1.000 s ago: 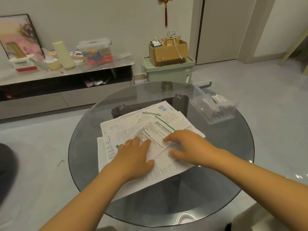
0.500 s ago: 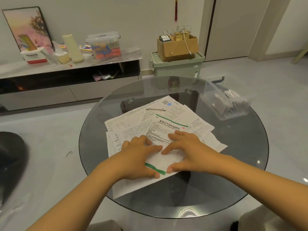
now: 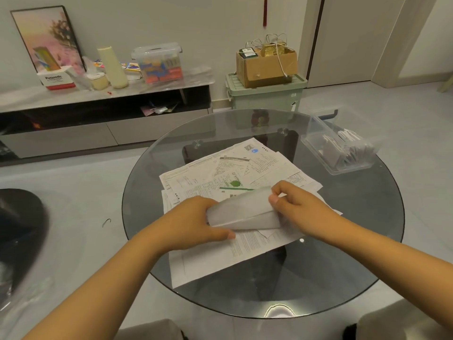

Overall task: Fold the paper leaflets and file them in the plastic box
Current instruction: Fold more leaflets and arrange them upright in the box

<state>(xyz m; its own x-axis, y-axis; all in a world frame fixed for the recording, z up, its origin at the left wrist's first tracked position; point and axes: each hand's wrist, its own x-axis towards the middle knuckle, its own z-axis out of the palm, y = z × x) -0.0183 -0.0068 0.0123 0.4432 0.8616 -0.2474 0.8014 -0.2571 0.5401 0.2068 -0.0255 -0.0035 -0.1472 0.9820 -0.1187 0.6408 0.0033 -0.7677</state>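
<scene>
While the left hand (image 3: 196,222) holds the folded leaflet (image 3: 242,212) and the right hand (image 3: 294,204) pinches its edge, the thin paper looks limp; grip near creases.

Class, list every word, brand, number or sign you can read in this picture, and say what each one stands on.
"Panasonic": on the white and red box on the sideboard, slightly blurred.
QR code and a blue round badge: on the top sheet of the leaflet pile; the code cannot be scanned.
Green leaf logo with a green bar: on a leaflet; its heading is unreadable.
All other leaflet print: too small to read.
</scene>
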